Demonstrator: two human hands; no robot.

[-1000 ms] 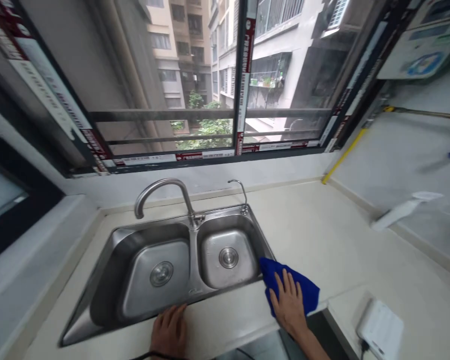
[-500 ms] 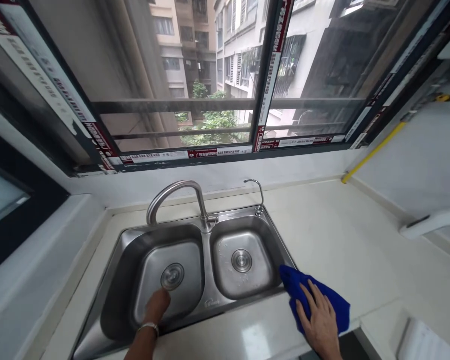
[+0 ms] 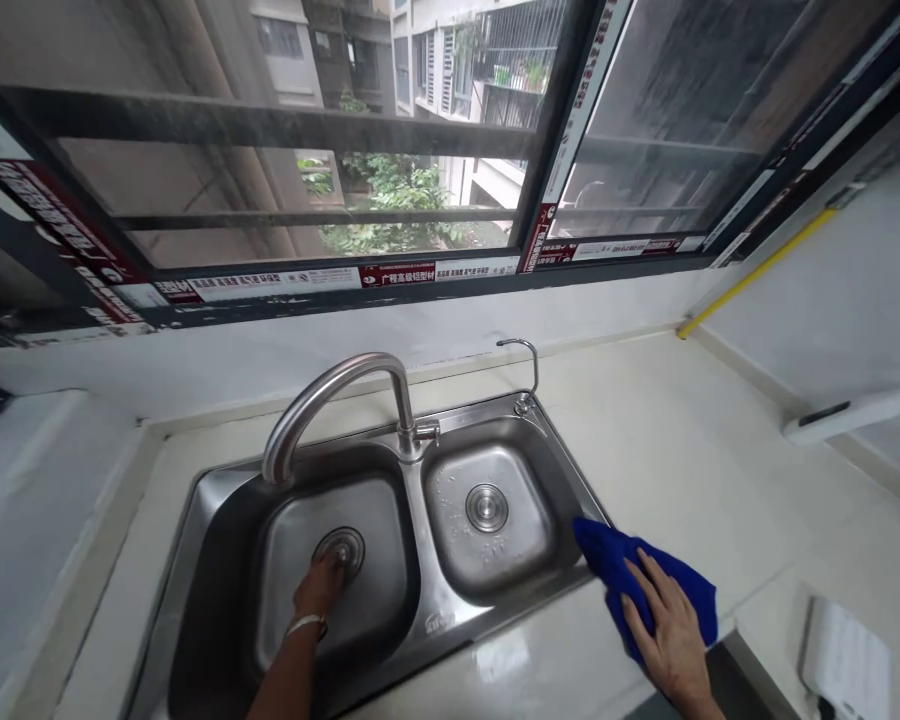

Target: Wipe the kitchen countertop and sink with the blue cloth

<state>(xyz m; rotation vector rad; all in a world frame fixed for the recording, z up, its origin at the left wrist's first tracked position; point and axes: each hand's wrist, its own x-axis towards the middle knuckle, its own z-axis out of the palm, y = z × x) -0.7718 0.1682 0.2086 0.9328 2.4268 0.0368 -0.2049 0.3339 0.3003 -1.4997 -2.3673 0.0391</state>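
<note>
A stainless double sink [image 3: 427,620] is set into a pale counter under a window. My left hand [image 3: 319,588] reaches down into the left basin, and its fingers close on the round drain stopper [image 3: 342,548]; a bracelet shows on the wrist. My right hand [image 3: 667,630] lies flat with fingers apart on a blue cloth [image 3: 622,570], which sits on the counter by the sink's right rim. The right basin's drain [image 3: 487,507] is bare, with water drops around it.
A curved steel faucet [image 3: 330,385] arches over the left basin, and a thin small tap [image 3: 523,365] stands behind the right one. A white device [image 3: 844,660] lies at the counter's near right. A white object [image 3: 847,415] rests by the right wall.
My left hand left the counter's front edge and went down into the left basin to the drain stopper. The right hand stayed on the blue cloth. The view tilted downward.
</note>
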